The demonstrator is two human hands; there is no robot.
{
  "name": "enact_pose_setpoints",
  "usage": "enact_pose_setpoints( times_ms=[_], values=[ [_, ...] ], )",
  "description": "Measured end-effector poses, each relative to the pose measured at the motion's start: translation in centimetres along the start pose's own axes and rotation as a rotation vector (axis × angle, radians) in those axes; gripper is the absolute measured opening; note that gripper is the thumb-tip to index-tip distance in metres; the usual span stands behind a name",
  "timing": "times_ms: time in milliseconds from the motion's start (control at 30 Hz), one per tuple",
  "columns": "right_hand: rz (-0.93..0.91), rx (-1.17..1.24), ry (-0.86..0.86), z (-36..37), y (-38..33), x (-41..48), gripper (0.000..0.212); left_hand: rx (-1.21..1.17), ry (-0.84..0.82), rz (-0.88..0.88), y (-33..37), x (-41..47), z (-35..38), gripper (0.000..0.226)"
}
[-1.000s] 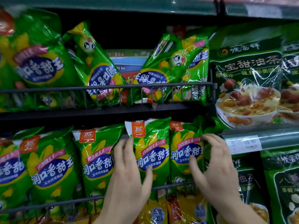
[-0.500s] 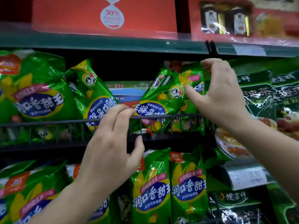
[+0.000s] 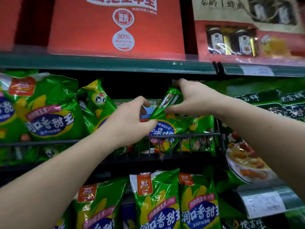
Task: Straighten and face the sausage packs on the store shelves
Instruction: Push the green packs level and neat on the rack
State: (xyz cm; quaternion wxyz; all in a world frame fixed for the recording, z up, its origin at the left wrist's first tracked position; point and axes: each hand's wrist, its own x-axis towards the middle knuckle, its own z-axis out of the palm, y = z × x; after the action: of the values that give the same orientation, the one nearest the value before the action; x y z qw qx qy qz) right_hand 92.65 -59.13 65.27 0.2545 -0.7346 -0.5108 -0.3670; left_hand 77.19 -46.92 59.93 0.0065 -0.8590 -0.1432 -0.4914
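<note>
Green sausage packs with corn pictures fill two wire-fronted shelves. On the upper shelf one pack (image 3: 166,124) stands upside down and tilted. My right hand (image 3: 193,98) grips its top end, thumb under and fingers curled over. My left hand (image 3: 130,119) pinches the same pack's left edge with thumb and curled fingers. Another upside-down pack (image 3: 97,104) leans to the left of my left hand, beside a larger upright pack (image 3: 47,109). More upright packs (image 3: 158,202) stand on the lower shelf.
A black wire rail (image 3: 183,135) runs along the upper shelf's front. Red gift boxes (image 3: 115,25) sit on the top shelf above a green shelf edge (image 3: 105,63). Dark green bags with a bowl picture (image 3: 257,126) stand at the right, over a price tag (image 3: 264,204).
Both hands rose from the lower shelf to the upper one. They have closed in on the tilted upside-down pack and taken hold of it. The view has tilted upward.
</note>
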Motion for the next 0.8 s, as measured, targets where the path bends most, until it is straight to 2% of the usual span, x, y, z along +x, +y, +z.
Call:
enact_pose_setpoints(
  times_ms=[200,367,633,733,800],
  values=[
    [0.02,0.094,-0.053,-0.8,-0.6,-0.1,0.089,-0.143,-0.106,-0.103,-0.5,0.5,0.8,0.055],
    [-0.022,0.101,-0.036,-1.5,-1.5,-0.3,0.08,-0.116,-0.127,-0.118,0.1,0.7,0.8,0.062],
    [-0.074,0.229,0.06,-1.0,-1.0,-0.8,0.085,-0.176,-0.079,-0.084,0.3,0.4,0.9,0.052],
    [-0.079,0.277,0.123,-2.1,-0.5,-1.3,0.075,-0.23,-0.046,-0.081,0.1,0.3,1.1,0.042],
    [-0.082,0.349,0.163,-3.2,0.0,-1.9,0.068,-0.29,0.001,-0.09,-0.2,0.2,1.2,0.045]
  ],
)
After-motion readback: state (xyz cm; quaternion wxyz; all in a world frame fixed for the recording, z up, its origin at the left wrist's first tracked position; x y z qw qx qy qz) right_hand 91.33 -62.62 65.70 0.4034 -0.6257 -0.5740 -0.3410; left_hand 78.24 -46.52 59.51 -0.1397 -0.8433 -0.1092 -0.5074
